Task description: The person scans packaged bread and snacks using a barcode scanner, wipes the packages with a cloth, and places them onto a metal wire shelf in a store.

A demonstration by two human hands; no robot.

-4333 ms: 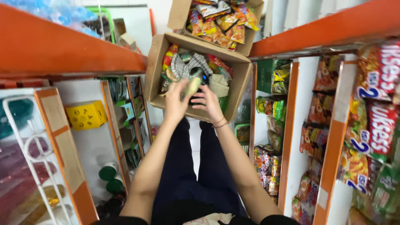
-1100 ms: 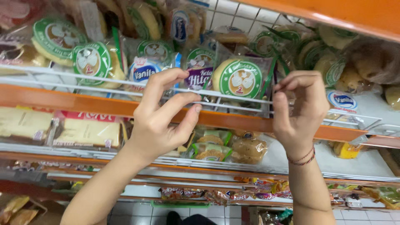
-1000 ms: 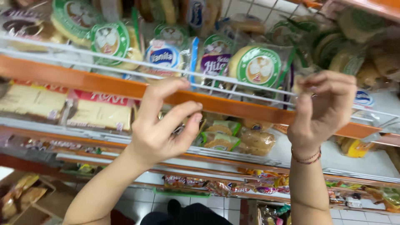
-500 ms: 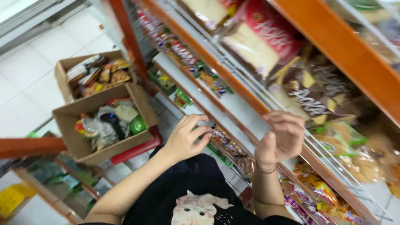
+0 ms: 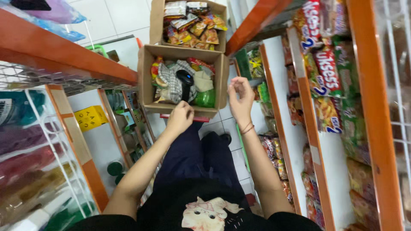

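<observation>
Two bare hands at the near edge of an open cardboard box [image 5: 147, 77] in a shop aisle.

Centre frame, the left hand [image 5: 180, 116] is loosely curled and empty beside the box's near wall; the right hand [image 5: 240, 99], fingers half-bent and empty, hovers just beside its right corner. A black handheld scanner [image 5: 185, 81] lies inside, above both hands.
</observation>
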